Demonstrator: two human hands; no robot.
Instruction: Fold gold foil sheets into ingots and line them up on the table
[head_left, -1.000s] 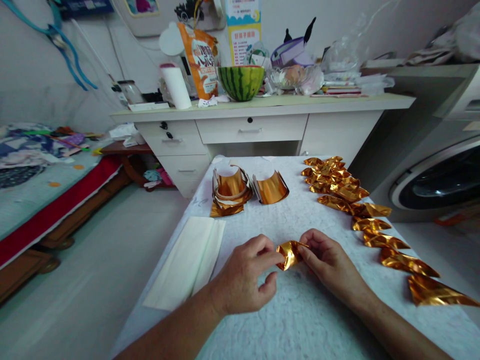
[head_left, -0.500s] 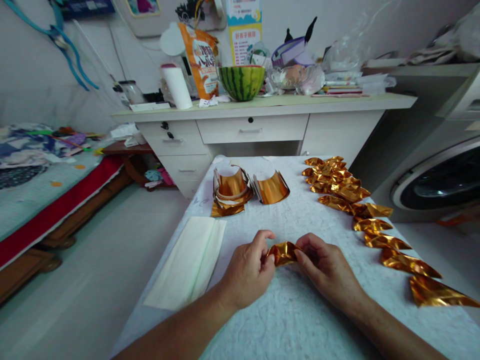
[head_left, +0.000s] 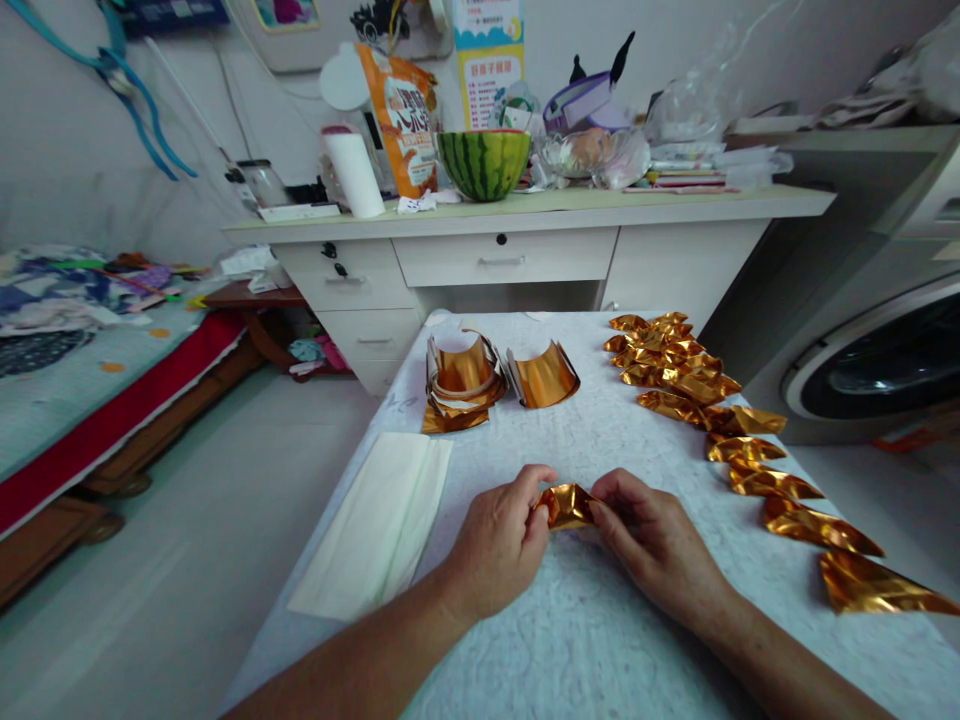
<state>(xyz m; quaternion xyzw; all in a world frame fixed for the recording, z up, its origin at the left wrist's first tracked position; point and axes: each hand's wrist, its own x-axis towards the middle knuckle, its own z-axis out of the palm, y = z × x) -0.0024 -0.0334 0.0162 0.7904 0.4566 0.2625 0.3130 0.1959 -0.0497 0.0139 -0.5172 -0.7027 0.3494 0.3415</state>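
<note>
A small folded gold foil piece (head_left: 568, 506) is held between my two hands, a little above the cloth-covered table (head_left: 525, 640). My left hand (head_left: 501, 540) pinches its left end, and my right hand (head_left: 654, 540) pinches the right end between thumb and fingers. Beyond them lie two stacks of curved gold foil sheets, a thicker left stack (head_left: 461, 375) and a smaller right stack (head_left: 545, 378). Several folded gold foil pieces (head_left: 772, 483) form a line down the table's right side.
A pale folded paper (head_left: 375, 530) lies left of my hands. Behind the table, a white desk (head_left: 502, 225) bears a watermelon half (head_left: 484, 165) and an orange pouch (head_left: 401, 120). A washing machine (head_left: 862, 330) stands at right, a bed (head_left: 97, 370) at left.
The fingers of my left hand have shifted slightly on the foil, the index finger reaching a bit farther over it. Everything else is unchanged.
</note>
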